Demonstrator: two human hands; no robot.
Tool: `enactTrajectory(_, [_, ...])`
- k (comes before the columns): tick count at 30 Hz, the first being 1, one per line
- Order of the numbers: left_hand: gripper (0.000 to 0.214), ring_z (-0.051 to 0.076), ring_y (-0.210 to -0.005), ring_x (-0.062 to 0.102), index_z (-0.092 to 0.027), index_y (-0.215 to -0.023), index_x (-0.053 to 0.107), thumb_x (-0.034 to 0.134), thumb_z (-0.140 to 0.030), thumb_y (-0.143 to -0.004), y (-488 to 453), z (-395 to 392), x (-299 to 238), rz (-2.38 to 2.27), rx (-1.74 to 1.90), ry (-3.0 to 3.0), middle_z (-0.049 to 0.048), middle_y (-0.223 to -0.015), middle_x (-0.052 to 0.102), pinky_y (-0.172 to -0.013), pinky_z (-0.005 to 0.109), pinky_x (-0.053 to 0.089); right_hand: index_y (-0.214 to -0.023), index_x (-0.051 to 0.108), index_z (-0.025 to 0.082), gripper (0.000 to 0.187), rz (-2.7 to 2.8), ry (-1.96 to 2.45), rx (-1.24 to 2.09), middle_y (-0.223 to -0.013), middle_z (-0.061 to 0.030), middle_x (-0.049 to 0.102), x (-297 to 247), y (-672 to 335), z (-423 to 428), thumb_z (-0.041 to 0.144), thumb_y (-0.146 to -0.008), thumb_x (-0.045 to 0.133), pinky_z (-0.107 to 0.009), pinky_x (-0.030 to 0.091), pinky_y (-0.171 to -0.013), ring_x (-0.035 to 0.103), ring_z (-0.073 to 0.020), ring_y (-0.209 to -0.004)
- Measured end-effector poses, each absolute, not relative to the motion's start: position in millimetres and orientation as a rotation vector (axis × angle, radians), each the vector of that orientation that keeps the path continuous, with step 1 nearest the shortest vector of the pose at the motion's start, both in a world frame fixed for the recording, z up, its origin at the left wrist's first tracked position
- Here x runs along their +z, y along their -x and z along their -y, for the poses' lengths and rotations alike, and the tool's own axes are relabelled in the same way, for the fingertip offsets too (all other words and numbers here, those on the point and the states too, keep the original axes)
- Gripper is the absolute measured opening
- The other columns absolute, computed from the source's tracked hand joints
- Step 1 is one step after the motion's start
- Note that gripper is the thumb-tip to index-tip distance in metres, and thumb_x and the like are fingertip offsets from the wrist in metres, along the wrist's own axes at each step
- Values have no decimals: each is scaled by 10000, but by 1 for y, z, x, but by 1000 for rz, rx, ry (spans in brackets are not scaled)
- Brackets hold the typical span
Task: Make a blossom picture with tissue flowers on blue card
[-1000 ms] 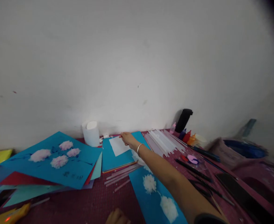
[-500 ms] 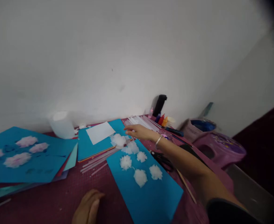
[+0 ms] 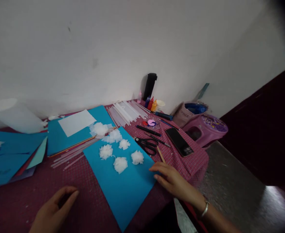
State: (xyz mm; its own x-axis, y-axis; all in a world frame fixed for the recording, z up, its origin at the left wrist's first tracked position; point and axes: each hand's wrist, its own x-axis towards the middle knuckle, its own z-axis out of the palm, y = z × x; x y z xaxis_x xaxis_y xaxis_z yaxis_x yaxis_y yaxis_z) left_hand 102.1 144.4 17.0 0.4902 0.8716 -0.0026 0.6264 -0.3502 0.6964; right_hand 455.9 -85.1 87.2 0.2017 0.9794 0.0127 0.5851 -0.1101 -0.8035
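A blue sheet (image 3: 125, 200) lies slantwise on the table, bearing several crumpled white tissue flowers (image 3: 120, 165) near its upper half. Beside its right edge is my right hand (image 3: 171, 181), a bracelet at the wrist. Its fingers stretch out, the tips at the paper's edge, and nothing shows in them. My left hand (image 3: 53, 210) hovers over the tablecloth left of the sheet. Its thumb and fingers curve loosely toward each other with a gap behind them, holding nothing. Loose tissue pieces (image 3: 113, 136) and another tissue flower (image 3: 100, 128) sit at the sheet's top.
Black scissors (image 3: 146, 145), pens (image 3: 148, 130) and a phone (image 3: 179, 141) lie to the right. White paper strips (image 3: 129, 111) and paint bottles (image 3: 150, 103) are near the wall. A white sheet (image 3: 76, 123) tops more blue paper. A pink stool (image 3: 205, 131) stands beyond the table.
My right hand has drawn back from the tissue pieces to the blue sheet's near right edge. My view has turned right, bringing the phone and scissors into sight. More of my left hand shows.
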Motion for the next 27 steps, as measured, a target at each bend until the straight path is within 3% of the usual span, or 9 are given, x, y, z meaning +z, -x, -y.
enactTrajectory(5, [365, 229, -1046, 660, -294, -1146, 609, 557, -502, -851, -126, -103, 14, -1061, 506, -2196, 7, -1145, 685, -884, 360, 576, -1236, 581, 251, 291, 1385, 1815, 655, -1287, -90, 559, 68, -459, 95, 229, -958, 497, -414, 395, -1075, 509, -213, -1231])
enactTrajectory(8, [376, 229, -1103, 636, -304, -1202, 583, 504, -487, -884, -145, -89, 20, -1009, 565, -2405, 28, -1218, 647, -898, 411, 575, -1239, 578, 251, 302, 1400, 1800, 657, -1263, -82, 573, 68, -461, 89, 209, -948, 509, -410, 400, -1072, 520, -209, -1213])
enactTrajectory(20, [300, 236, -973, 683, -238, -1094, 655, 488, -382, -891, -131, -78, 3, -791, 623, -2925, 73, -1142, 691, -781, 373, 597, -1241, 580, 250, 339, 1501, 1713, 857, -1217, -49, 601, 80, -431, 87, 153, -922, 517, -330, 440, -1028, 553, -168, -1151])
enactTrajectory(27, [330, 240, -1008, 668, -183, -1176, 582, 507, -345, -898, -128, -75, -18, -770, 676, -3100, 132, -1189, 661, -788, 358, 591, -1449, 375, 245, 575, 1679, 1873, 546, -1499, -95, 386, 81, -414, 42, 200, -903, 550, -481, 267, -1167, 337, -251, -1390])
